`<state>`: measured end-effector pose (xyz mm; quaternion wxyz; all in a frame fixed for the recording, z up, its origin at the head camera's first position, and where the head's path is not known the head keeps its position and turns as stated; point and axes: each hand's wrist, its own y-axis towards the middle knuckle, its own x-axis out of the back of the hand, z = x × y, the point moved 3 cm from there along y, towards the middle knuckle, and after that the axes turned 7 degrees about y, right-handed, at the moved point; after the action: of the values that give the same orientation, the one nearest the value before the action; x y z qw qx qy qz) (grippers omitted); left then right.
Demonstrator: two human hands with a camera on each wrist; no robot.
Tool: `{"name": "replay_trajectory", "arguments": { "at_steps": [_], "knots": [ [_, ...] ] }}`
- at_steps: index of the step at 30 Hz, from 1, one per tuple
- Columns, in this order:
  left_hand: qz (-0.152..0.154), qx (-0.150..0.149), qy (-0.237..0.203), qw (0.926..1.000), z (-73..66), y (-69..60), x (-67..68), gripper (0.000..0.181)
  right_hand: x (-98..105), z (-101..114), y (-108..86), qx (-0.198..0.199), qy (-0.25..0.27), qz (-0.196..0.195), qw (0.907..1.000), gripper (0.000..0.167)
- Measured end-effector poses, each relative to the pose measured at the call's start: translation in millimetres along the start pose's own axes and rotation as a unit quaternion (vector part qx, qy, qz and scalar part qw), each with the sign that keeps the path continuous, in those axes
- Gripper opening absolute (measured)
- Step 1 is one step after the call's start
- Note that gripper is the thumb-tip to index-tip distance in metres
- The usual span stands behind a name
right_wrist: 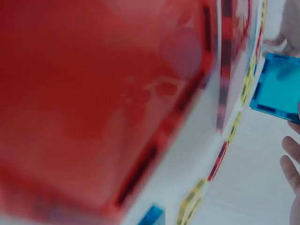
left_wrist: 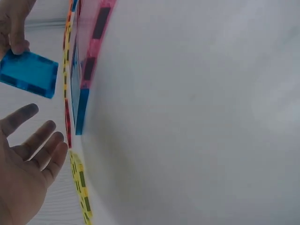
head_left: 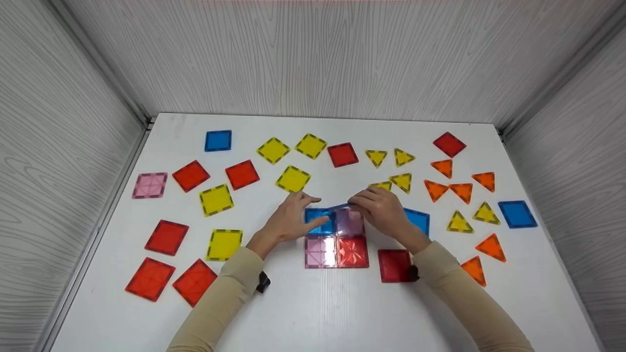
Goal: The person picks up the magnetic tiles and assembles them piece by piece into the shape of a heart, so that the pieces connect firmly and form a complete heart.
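Note:
My right hand (head_left: 384, 211) pinches a translucent blue square tile (right_wrist: 276, 89) by its edge. In the head view this tile is tilted and seen nearly edge-on, above the back of a two-by-two group of square tiles. That group has a blue tile (head_left: 315, 228) at back left, a purplish one (head_left: 351, 224) at back right, a pink one (head_left: 320, 252) at front left and a red one (head_left: 352, 252) at front right. My left hand (head_left: 288, 220) hovers by the group's left side, fingers spread and holding nothing. In the left wrist view, its fingers (left_wrist: 35, 140) are apart from the held tile.
Red square tiles (head_left: 167, 237) and yellow squares (head_left: 224, 244) lie scattered on the left. To the right are orange triangles (head_left: 491, 247), yellow triangles (head_left: 459, 222) and a blue square (head_left: 517, 214). Another red tile (head_left: 393, 266) lies by the right wrist. Panels (head_left: 313, 63) enclose the white table (head_left: 313, 313).

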<state>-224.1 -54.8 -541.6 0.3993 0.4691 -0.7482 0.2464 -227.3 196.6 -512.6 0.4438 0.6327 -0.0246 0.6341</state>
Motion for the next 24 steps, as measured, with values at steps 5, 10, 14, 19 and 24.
{"name": "replay_trajectory", "arguments": {
  "at_steps": [5, 10, 14, 19, 24],
  "knots": [
    [0.008, -0.021, 0.084, 0.9962, 7.7, -3.7, -0.9, 0.071, 6, -11, -4.8, -0.042, -0.013, 0.023, 0.9987, 0.020],
    [0.023, -0.039, 0.141, 0.9890, 8.8, -5.8, -5.2, 0.072, 4, -18, -9.6, -0.086, 0.001, 0.048, 0.9952, 0.021],
    [0.033, -0.037, 0.165, 0.9851, 8.9, -5.5, -7.0, 0.071, 2, -21, -10.5, -0.111, 0.022, 0.051, 0.9922, 0.022],
    [0.035, -0.035, 0.174, 0.9834, 9.9, -11.2, -0.9, 0.069, 3, -21, -9.7, -0.112, 0.017, 0.049, 0.9923, 0.022],
    [0.030, -0.010, 0.183, 0.9827, 27.0, -38.7, 21.3, 0.068, 3, -21, -10.3, -0.088, 0.010, 0.035, 0.9955, 0.020]
  ]
}}
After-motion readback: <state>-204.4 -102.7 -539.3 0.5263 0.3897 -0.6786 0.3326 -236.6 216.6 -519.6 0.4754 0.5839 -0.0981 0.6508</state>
